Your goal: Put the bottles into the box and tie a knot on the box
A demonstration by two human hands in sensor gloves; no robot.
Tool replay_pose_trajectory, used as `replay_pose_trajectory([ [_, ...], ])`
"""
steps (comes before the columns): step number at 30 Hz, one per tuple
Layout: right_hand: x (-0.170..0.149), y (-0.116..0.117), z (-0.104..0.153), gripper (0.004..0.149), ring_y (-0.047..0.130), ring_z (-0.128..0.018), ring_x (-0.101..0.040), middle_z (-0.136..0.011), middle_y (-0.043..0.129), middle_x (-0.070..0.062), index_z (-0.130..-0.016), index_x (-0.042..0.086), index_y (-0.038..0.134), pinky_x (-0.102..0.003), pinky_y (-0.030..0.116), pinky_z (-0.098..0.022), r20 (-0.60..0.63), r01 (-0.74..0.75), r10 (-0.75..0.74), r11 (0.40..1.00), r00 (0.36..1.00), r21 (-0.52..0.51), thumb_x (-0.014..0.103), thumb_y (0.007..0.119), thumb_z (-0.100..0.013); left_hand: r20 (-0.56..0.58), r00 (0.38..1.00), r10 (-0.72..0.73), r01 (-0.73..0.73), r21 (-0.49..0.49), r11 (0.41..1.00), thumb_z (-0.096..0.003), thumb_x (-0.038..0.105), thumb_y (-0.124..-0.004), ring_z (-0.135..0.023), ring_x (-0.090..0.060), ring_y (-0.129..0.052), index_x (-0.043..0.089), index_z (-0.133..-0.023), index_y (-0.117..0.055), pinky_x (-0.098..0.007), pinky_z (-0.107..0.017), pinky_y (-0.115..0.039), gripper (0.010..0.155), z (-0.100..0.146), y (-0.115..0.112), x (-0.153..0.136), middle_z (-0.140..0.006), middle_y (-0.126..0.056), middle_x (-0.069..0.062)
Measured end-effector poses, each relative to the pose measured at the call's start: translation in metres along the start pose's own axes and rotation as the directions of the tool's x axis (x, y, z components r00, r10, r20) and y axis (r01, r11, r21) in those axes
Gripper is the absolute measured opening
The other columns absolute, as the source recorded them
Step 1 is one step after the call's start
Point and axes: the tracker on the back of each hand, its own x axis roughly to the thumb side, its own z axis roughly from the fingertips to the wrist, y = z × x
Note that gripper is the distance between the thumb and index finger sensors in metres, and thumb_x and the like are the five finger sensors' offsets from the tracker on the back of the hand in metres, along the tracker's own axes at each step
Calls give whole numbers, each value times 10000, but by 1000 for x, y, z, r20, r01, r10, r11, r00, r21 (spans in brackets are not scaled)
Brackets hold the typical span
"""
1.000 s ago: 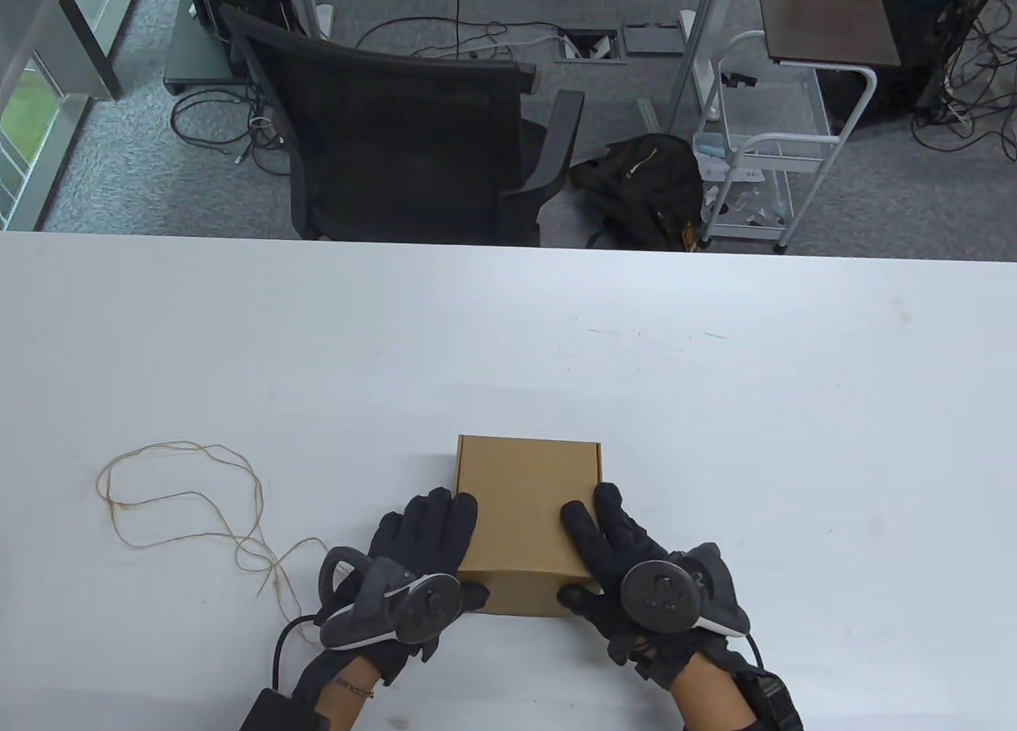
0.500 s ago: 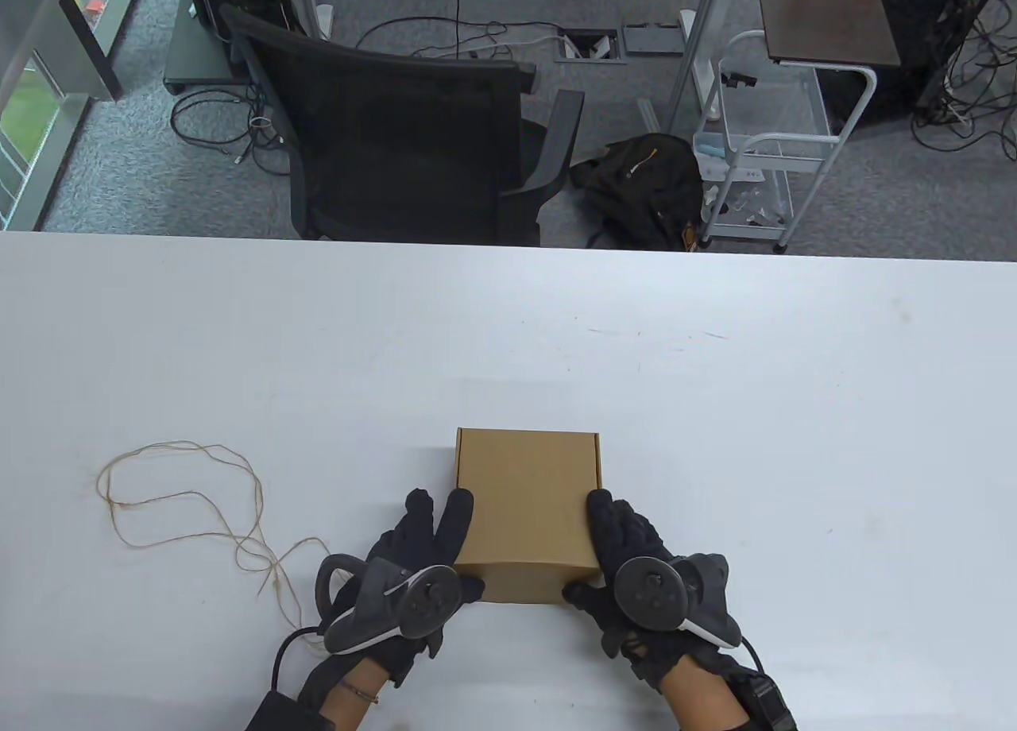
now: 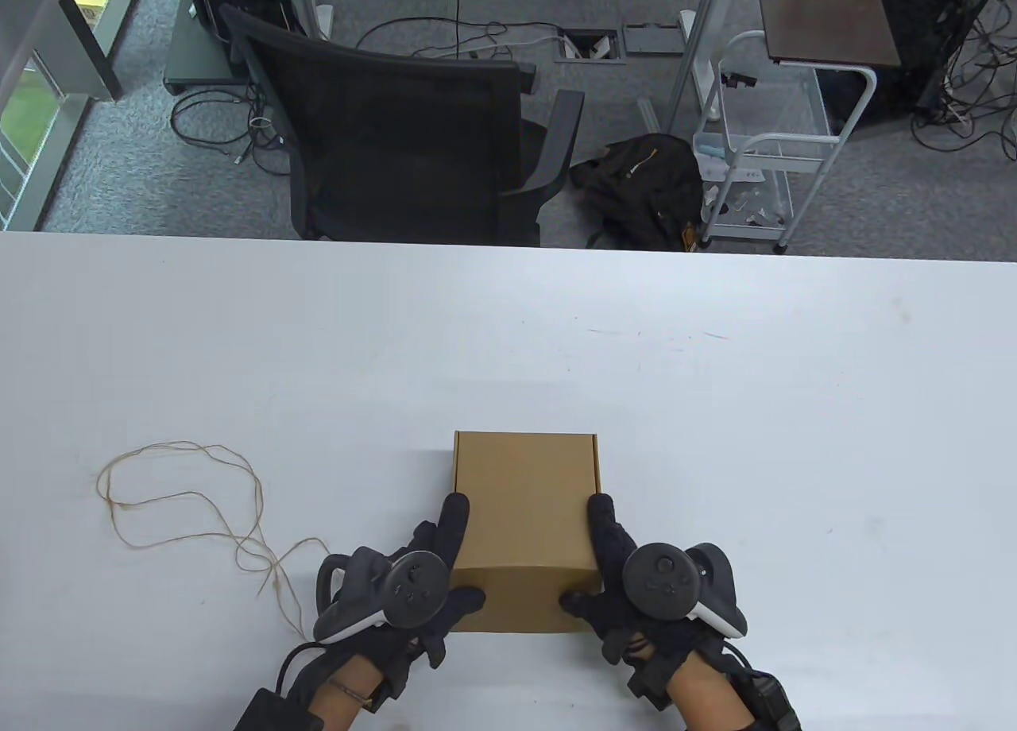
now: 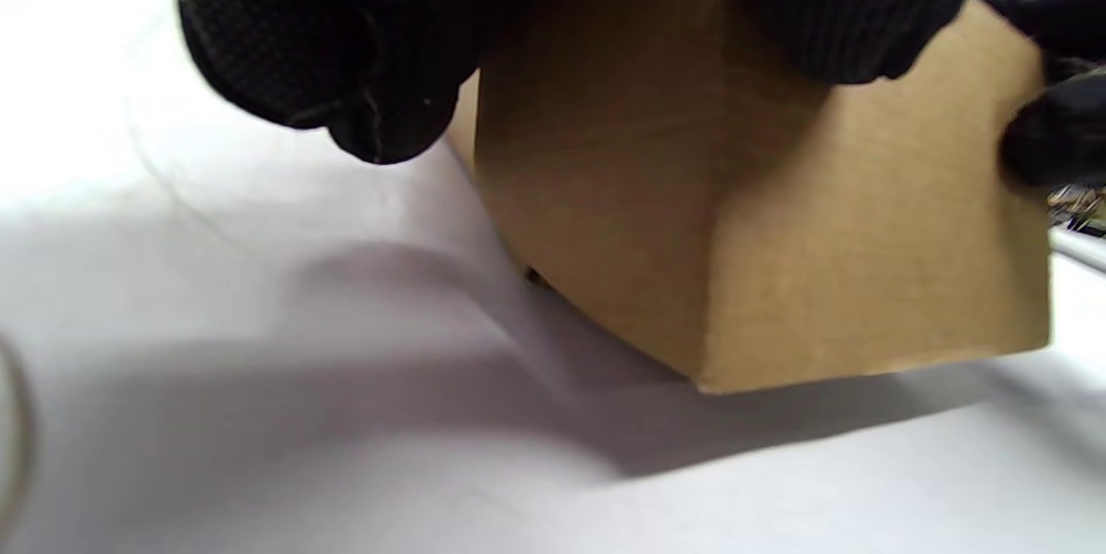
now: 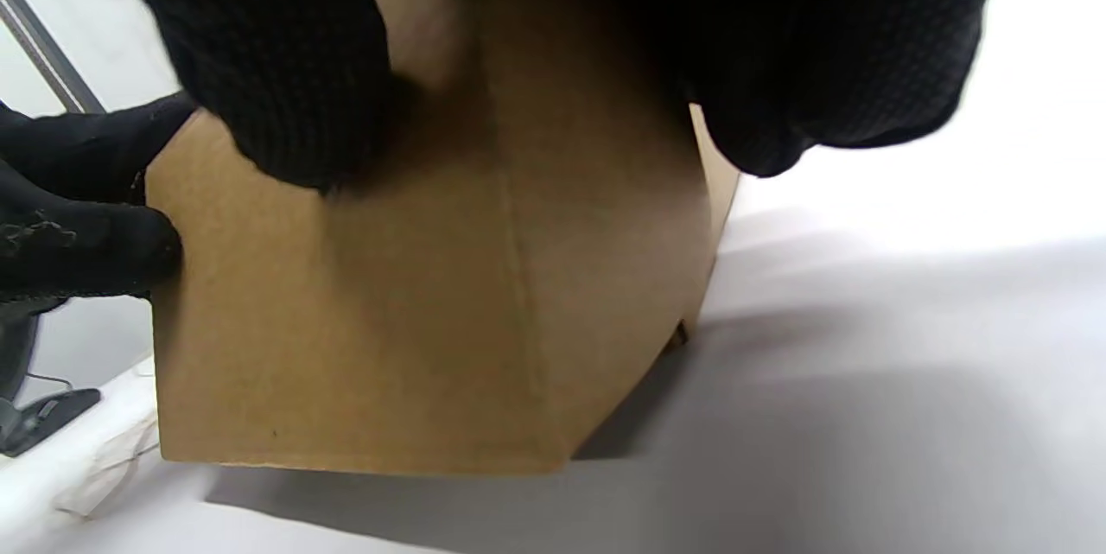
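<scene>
White table (image 3: 715, 381): carries all items. Closed cardboard box (image 3: 524, 516): near the front edge, centre. Left hand (image 3: 421, 588) and right hand (image 3: 628, 580): fingers along the box's side walls, thumbs on its near face, clamping it. Loose twine (image 3: 183, 508): front-left area, apart from the box.

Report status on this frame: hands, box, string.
Left hand and right hand grip the closed cardboard box by its sides, near edge tilted off the table. String loose at left, untied. Nothing in the way.
</scene>
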Motion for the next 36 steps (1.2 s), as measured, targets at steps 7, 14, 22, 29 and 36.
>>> replay_pose_trajectory([
  [7, -6, -1, 0, 1041, 851, -666, -585, -881, 636, -493, -1026, 6, 115, -634, 797, -454, -31, 119, -117, 989, 993, 88, 454, 860, -452, 22, 988, 155, -152, -105, 983, -510, 635, -738, -791, -515, -1009, 111, -1128, -19, -574, -547, -868, 1083, 0, -1, -4, -1010, -785, -442],
  [14, -6, -1, 0, 1043, 874, -641, -576, -856, 648, -504, -1005, 24, 59, -622, 819, -430, -58, 169, -162, 975, 985, 146, 453, 840, -464, 14, 978, 207, -204, -122, 971, -517, 609, -739, -718, -494, -1060, 121, -1117, -16, -557, -499, -899, 1059, 0, -1, -7, -944, -826, -463],
  [22, -7, -1, 2, 1022, 899, -604, -577, -818, 658, -525, -982, 17, 25, -615, 848, -390, -98, 234, -219, 954, 971, 187, 440, 808, -479, -13, 952, 305, -303, -181, 936, -524, 594, -773, -591, -440, -1131, 141, -1106, 2, -507, -425, -945, 1070, 0, 0, -10, -866, -855, -491],
  [29, -10, -1, 2, 1001, 943, -550, -552, -772, 710, -522, -977, 37, 15, -594, 882, -344, -113, 273, -255, 941, 960, 200, 462, 776, -484, -21, 931, 364, -361, -201, 911, -525, 602, -768, -554, -421, -1147, 153, -1105, 3, -498, -401, -952, 1064, -1, 0, -14, -796, -913, -470],
  [36, -5, -3, 4, 989, 962, -520, -543, -745, 724, -525, -946, 18, -15, -582, 899, -315, -161, 313, -279, 914, 947, 257, 440, 759, -498, -23, 922, 386, -383, -182, 906, -530, 589, -778, -565, -416, -1144, 162, -1125, -44, -501, -405, -950, 1037, -1, 1, -16, -795, -947, -426],
])
